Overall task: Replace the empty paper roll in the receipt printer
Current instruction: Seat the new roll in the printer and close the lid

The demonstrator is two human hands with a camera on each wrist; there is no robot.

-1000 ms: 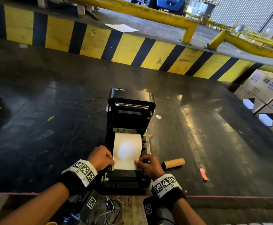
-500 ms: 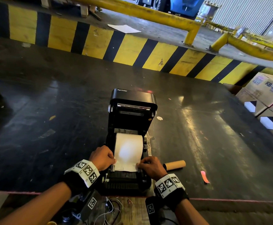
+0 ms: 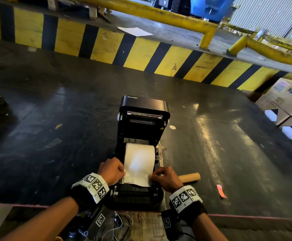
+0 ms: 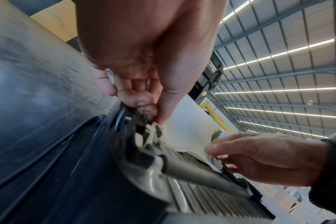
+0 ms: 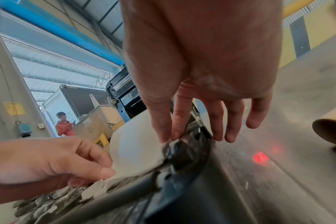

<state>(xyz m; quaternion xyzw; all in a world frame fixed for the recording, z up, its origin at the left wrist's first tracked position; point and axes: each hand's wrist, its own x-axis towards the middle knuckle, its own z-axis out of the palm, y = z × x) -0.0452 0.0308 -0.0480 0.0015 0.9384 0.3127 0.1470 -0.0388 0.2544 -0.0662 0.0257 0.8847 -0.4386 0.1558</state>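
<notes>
The black receipt printer (image 3: 140, 195) sits at the table's near edge with its lid (image 3: 143, 108) standing open. A full white paper roll (image 3: 140, 153) lies in its bay, and its loose end (image 3: 136, 180) reaches over the front. My left hand (image 3: 122, 171) pinches the sheet's left edge (image 4: 184, 121) between thumb and fingers. My right hand (image 3: 151, 175) pinches the right edge between thumb and forefinger (image 5: 175, 121), its other fingers hanging straight. The empty cardboard core (image 3: 189, 177) lies on the table just right of the printer.
A pink scrap (image 3: 221, 190) lies right of the core. Cardboard boxes (image 3: 287, 103) are stacked at the table's right edge. A yellow-and-black striped barrier (image 3: 141, 54) runs along the far side. Loose wires (image 3: 119, 225) hang below the near edge.
Both hands keep their pinch on the paper's edges. The loose end has come slightly further toward the printer's front.
</notes>
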